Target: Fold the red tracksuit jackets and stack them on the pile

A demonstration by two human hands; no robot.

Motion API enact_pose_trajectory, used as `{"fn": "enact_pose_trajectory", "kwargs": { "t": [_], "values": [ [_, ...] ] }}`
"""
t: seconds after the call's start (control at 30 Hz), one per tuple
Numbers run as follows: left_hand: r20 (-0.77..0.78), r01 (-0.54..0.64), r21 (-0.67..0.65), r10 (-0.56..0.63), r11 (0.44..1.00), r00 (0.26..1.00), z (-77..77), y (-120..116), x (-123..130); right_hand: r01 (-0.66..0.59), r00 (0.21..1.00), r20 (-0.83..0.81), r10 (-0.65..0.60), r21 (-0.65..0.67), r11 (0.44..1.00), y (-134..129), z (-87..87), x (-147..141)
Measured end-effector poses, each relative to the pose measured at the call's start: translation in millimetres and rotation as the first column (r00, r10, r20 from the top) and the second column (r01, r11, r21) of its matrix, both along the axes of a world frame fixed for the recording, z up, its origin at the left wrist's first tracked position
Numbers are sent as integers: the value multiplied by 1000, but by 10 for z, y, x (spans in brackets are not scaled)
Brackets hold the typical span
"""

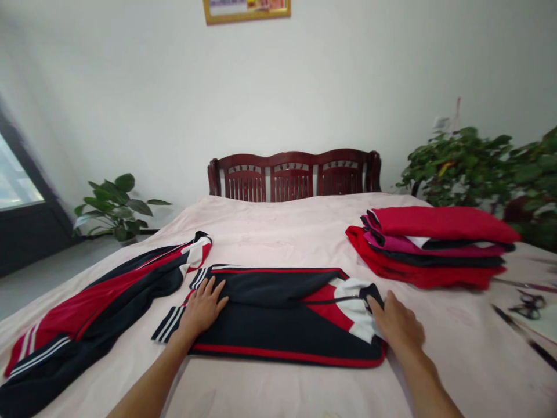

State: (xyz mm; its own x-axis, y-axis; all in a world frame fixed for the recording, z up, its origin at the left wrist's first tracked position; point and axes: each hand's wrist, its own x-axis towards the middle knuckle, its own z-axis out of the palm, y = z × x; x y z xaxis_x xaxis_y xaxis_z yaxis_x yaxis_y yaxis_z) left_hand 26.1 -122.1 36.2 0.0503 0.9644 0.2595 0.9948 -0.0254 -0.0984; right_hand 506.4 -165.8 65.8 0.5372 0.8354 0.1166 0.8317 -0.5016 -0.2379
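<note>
A navy, red and white track jacket (278,313) lies on the pink sheet, its sleeves folded lengthwise over the front. Its collar points right and its striped cuffs and hem lie to the left. My left hand (202,307) rests flat on the cuff end with the fingers spread. At the other end, my right hand (398,322) grips the collar between thumb and fingers. Left of this jacket, a second jacket (96,307) in the same colours stretches out diagonally, unfolded, apart from my hands.
A stack of folded clothes (435,249) in red, magenta and navy sits at the right. Beyond it are scissors (528,302) and a dark, slim tool (526,337). A wooden bench back (293,174) stands behind the sheet, with potted plants (117,203) on both sides.
</note>
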Motion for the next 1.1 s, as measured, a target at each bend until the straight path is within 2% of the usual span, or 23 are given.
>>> {"fn": "enact_pose_trajectory", "kwargs": {
  "t": [0.1,0.2,0.3,0.4,0.5,0.6,0.67,0.7,0.73,0.77,0.83,0.9,1.0,1.1],
  "values": [
    [-3,-5,4,5,1000,1000,1,-4,3,-21,999,-43,19,-49,999,134,-4,36],
    [-6,-11,3,11,1000,1000,5,-11,7,-139,988,-82,130,-118,983,289,14,64],
    [-27,-19,3,19,1000,999,6,-21,37,-219,976,-39,216,-79,973,426,61,154],
    [-51,-43,10,44,999,998,-1,-34,103,-219,976,-7,219,-8,976,530,75,281],
    [-63,-53,11,53,999,997,-13,-46,166,-199,978,-79,195,-39,979,580,44,378],
    [-58,-41,9,42,999,997,-21,-52,189,-107,987,-118,107,-2,994,540,51,361],
    [-47,-38,13,38,999,998,-26,-49,185,-57,998,-19,60,145,988,458,91,220],
    [-42,-38,14,39,999,998,-29,-47,180,-83,996,36,77,228,970,406,114,98],
    [-37,-41,16,42,999,998,-31,-44,176,-149,988,81,131,301,942,349,134,-58],
    [-34,-43,17,44,999,998,-33,-42,173,-256,967,98,237,338,906,292,146,-244],
    [-36,-46,17,46,999,998,-32,-41,171,-468,874,29,485,319,824,189,149,-663],
    [-42,-46,16,47,999,998,-24,-47,175,-580,795,-22,606,264,771,110,137,-1064],
    [-44,-43,14,44,999,998,-2,-64,187,-633,771,16,637,126,764,50,137,-1477],
    [-41,-45,14,46,999,998,21,-78,198,-601,798,71,599,10,799,65,177,-1650]
  ]
}}
